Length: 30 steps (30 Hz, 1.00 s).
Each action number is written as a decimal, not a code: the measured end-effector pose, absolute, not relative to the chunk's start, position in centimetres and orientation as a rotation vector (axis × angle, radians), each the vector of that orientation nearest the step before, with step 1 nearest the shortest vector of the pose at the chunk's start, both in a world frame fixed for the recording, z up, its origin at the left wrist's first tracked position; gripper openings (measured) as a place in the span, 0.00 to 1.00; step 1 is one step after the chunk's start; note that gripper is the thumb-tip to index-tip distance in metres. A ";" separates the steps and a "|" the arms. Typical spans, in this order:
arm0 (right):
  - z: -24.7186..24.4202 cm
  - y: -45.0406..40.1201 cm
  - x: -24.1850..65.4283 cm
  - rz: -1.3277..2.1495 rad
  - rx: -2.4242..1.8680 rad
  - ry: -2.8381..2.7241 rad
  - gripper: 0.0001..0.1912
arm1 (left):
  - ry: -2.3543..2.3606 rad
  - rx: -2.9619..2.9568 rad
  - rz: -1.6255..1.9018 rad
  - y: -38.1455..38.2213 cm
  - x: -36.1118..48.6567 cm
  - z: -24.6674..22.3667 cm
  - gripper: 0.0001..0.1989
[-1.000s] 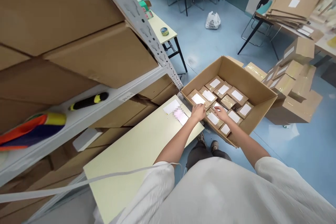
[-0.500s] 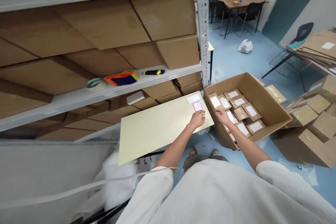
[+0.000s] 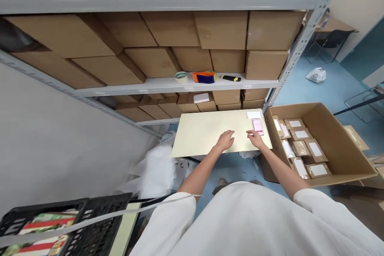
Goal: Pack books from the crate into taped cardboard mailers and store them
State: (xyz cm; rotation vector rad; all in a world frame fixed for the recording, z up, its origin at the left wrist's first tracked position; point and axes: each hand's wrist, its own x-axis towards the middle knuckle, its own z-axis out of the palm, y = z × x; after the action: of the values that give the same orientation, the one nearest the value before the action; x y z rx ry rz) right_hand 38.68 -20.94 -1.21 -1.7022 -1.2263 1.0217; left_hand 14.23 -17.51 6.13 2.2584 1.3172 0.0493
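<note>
My left hand (image 3: 226,141) is over the front part of a pale yellow board (image 3: 201,130), its fingers apart and nothing in them. To its right, my right hand (image 3: 255,139) hovers above the same board with fingers parted and no object between them. A phone with a pink screen (image 3: 257,126) lies just behind my right hand, near the board's right end. Behind the phone is a white paper (image 3: 253,115). Right of the board stands a large open carton (image 3: 348,136) holding several small labelled boxes (image 3: 316,149).
Metal shelving (image 3: 168,0) full of brown cartons rises behind the board. A tape roll (image 3: 181,77), an orange and blue item (image 3: 204,77) and a black and yellow cutter (image 3: 230,78) lie on its ledge. Black crates (image 3: 102,218) are at lower left.
The view has turned left. My left hand has left the phone and moved left over the board. My right hand has come from the carton's edge to above the board.
</note>
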 end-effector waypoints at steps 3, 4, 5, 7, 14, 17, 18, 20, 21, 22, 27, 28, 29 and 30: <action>-1.4 -19.7 34.5 1.033 -1.666 -1.280 0.16 | 1.348 2.240 0.070 -17.4 9.9 6.1 0.26; -1.5 -19.3 33.1 1.045 -1.657 -1.296 0.16 | 1.361 2.231 0.082 -17.3 8.6 6.1 0.26; -1.6 -18.8 31.8 1.058 -1.646 -1.313 0.16 | 1.378 2.220 0.097 -17.3 7.2 6.1 0.25; -1.7 -17.9 29.1 1.094 -1.618 -1.356 0.16 | 1.420 2.191 0.131 -17.4 4.7 6.0 0.25; -2.5 -14.1 20.7 1.245 -1.511 -1.596 0.17 | 1.623 2.023 0.300 -19.1 -3.7 4.9 0.24; -2.9 -11.8 16.3 1.337 -1.426 -1.738 0.17 | 1.773 1.894 0.383 -20.6 -7.6 4.5 0.24; -3.0 -11.1 14.5 1.366 -1.389 -1.790 0.18 | 1.834 1.843 0.411 -21.2 -8.9 4.4 0.24; -3.1 -9.8 10.5 1.423 -1.296 -1.903 0.17 | 1.959 1.732 0.473 -22.8 -11.7 4.4 0.24; -3.1 -9.4 8.4 1.454 -1.237 -1.960 0.17 | 2.025 1.672 0.504 -23.8 -13.0 4.4 0.24; -3.1 -9.1 6.2 1.485 -1.173 -2.015 0.17 | 2.089 1.610 0.532 -24.8 -14.2 4.5 0.24; -3.0 -10.5 -4.2 1.624 -0.830 -2.241 0.16 | 2.357 1.308 0.649 -31.4 -18.7 4.4 0.23; -2.9 -11.2 -6.0 1.648 -0.771 -2.280 0.16 | 2.395 1.253 0.673 -32.9 -19.3 4.3 0.23; -2.9 -12.1 -7.7 1.674 -0.717 -2.322 0.17 | 2.431 1.197 0.696 -34.5 -19.8 4.3 0.23; -2.9 -13.1 -9.4 1.697 -0.665 -2.366 0.17 | 2.466 1.143 0.718 -36.1 -20.3 4.2 0.23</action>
State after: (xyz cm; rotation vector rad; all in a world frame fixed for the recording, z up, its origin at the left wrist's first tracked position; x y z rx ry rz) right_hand -9.39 -13.09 -2.86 -0.6647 -2.3663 1.6974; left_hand -20.26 -36.06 4.19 1.1426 2.4662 0.7179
